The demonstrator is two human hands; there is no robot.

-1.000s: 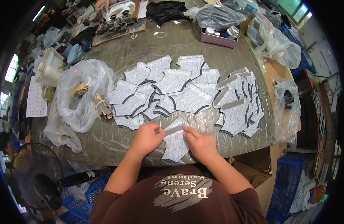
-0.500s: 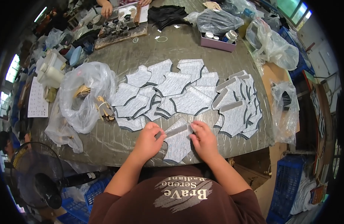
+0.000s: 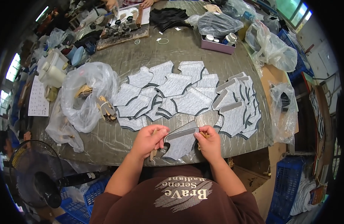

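Note:
A pale grey, streaky cut fabric piece (image 3: 179, 148) with dark edges lies before me near the table's front edge. Along its top runs a darker grey strip (image 3: 182, 134). My right hand (image 3: 211, 145) is closed, pinching the strip's right end and the fabric, with thin tan strips (image 3: 199, 145) among its fingers. At the piece's left end my left hand (image 3: 149, 142) is curled round a narrow tan strip (image 3: 153, 154); whether it also grips the fabric is unclear. Similar fabric pieces (image 3: 174, 85) overlap beyond my hands. More pieces with grey strips (image 3: 235, 116) are piled right.
A clear plastic bag (image 3: 93, 72) and a bundle of tan and grey strips (image 3: 106, 107) lie left. Farther off are a purple box (image 3: 218, 46) with small containers, black fabric (image 3: 168, 18) and another person's hand (image 3: 147, 3). A fan (image 3: 36, 173) stands lower left.
Tan strips now show at both my hands. My left hand has turned and its fingers have shifted; the fabric piece has tilted slightly. The other person's hand at the back has moved.

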